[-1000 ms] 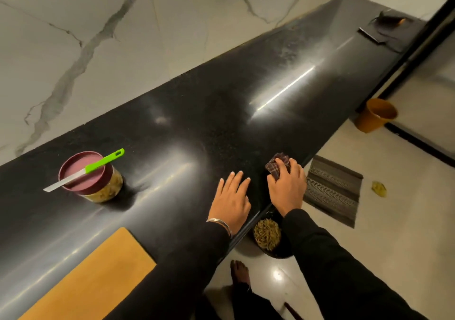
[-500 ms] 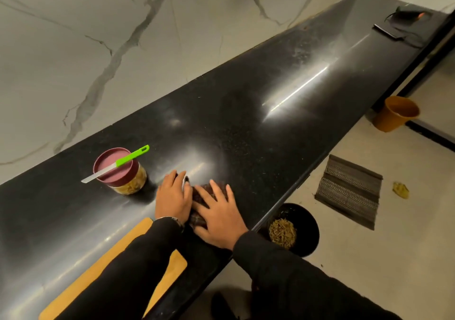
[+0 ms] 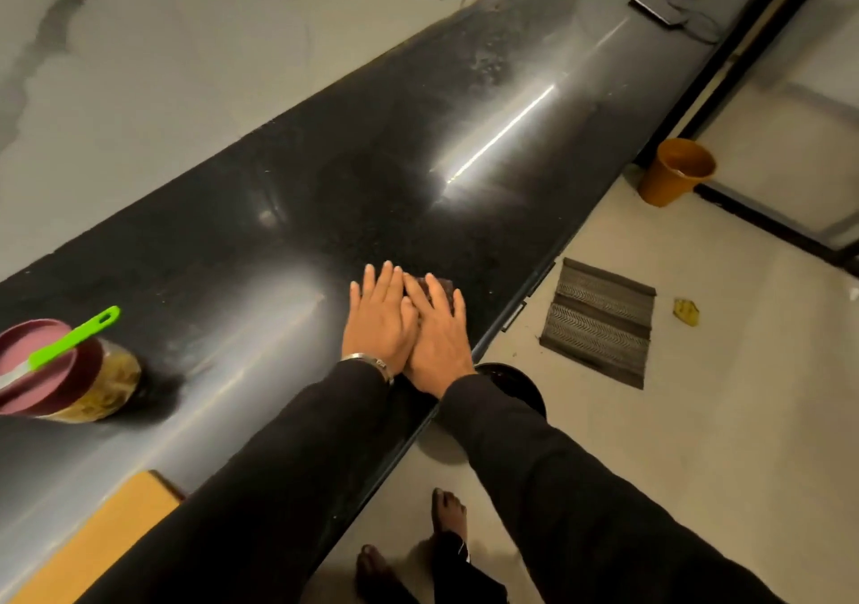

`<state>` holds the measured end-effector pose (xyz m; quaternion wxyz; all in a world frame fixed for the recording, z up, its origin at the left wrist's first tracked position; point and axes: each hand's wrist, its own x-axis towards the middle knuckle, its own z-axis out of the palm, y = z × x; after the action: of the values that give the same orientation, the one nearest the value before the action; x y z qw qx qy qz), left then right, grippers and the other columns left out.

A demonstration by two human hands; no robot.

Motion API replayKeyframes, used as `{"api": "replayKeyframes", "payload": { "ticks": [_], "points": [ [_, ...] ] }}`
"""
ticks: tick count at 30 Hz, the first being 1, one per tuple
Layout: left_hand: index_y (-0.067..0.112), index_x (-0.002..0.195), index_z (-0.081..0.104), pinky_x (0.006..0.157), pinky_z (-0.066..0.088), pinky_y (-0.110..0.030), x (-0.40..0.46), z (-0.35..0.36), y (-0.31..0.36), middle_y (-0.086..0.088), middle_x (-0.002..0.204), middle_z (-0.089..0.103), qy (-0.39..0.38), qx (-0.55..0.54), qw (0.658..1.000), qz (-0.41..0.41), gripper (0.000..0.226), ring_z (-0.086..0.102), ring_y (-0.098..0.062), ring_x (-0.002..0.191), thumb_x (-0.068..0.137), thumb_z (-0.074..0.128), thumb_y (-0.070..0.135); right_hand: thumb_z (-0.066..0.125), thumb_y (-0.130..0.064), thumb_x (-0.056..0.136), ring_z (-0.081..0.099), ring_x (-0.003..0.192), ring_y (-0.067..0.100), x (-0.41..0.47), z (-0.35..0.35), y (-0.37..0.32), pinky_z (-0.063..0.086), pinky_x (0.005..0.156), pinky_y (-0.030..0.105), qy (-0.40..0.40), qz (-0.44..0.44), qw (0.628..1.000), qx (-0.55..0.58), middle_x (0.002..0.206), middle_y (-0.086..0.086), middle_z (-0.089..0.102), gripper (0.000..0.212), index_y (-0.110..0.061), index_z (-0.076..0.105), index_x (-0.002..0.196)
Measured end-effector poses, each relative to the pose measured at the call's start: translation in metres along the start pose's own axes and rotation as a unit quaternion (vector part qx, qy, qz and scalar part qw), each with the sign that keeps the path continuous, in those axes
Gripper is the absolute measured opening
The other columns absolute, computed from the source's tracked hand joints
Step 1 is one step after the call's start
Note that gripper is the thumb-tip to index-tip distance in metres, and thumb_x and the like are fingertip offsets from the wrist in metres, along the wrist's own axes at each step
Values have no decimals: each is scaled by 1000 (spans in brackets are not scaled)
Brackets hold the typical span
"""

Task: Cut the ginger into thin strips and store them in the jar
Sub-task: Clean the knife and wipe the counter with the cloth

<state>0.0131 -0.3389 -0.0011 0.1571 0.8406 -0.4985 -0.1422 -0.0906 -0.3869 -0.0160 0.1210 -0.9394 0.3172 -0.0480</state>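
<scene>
Left hand (image 3: 379,324), right hand (image 3: 437,338): flat, fingers straight, pressing dark cloth (image 3: 439,283) near counter (image 3: 325,194) edge. Risk: overshoot sweeps debris past bowl (image 3: 520,380) below.

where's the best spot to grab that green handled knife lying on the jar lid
Take the knife by its green handle, coming from the right and above. The handle sticks out past the lid's rim, up and to the right, over bare counter, while the pale blade lies flat on the lid of the jar, so pinching the handle's sides looks easiest.

Hands (image 3: 409,324) slid cloth (image 3: 439,283) rightward, seemingly.
</scene>
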Motion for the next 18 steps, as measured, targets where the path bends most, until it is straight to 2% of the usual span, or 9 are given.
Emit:
{"api": "replayKeyframes", "payload": {
  "ticks": [3,5,9,11,13,14,16,18],
  "points": [
    [12,158,14,125,0,-46,12,16,45,-6,167,7,-26,20,998,44,57,-3,-25,154,105,25,28,59,-54,88,4,153,27,-16,-12,41,11,120,61,0,52,999,-2,165,-5,15,80,-25,29,156],
    [12,159,12,125,1,-47,13,28,69,-6,167,6,-34,45,996,71,58,-4,-25,154,104,21,31,63,-55,87,4,153,29,-32,-18,61,16,119,58,10,74,997,-3,165,-2,15,85,-26,24,157],
    [14,159,13,124,-2,-45,7,46,103,-6,167,8,-61,56,989,119,59,-3,-25,154,103,18,34,61,-53,90,13,151,20,-65,-22,85,26,119,36,51,119,989,74,166,-2,14,84,-27,21,158],
    [13,158,16,124,-1,-46,1,47,114,-7,167,10,-76,63,985,142,59,0,-26,154,104,20,36,63,-47,93,22,147,6,-79,-25,85,26,116,23,67,164,957,229,164,-7,20,80,-29,19,158],
    [15,158,20,124,-1,-45,-8,39,117,-7,166,13,-95,37,980,169,58,2,-25,154,104,22,37,65,-35,97,38,139,0,-90,-29,76,37,111,20,81,208,887,404,156,-11,37,71,-30,25,156],
    [16,157,23,123,-2,-44,-13,31,116,-6,166,15,-102,1,979,176,56,3,-24,154,105,23,38,62,-29,100,47,133,2,-95,-32,69,44,106,21,90,226,859,451,149,-11,46,60,-30,32,152],
    [19,155,30,123,-4,-38,-27,12,103,-2,165,20,-75,-86,982,153,53,4,-19,154,106,27,40,55,-30,102,55,124,5,-101,-37,54,49,102,27,104,254,836,475,139,-8,55,41,-32,46,142],
    [20,149,43,123,-2,-31,-43,-9,75,2,160,32,13,-160,983,88,48,11,-14,152,106,33,40,51,-38,102,52,125,4,-100,-47,32,45,108,36,115,258,846,453,140,-10,54,39,-35,50,141]
  ]
}}
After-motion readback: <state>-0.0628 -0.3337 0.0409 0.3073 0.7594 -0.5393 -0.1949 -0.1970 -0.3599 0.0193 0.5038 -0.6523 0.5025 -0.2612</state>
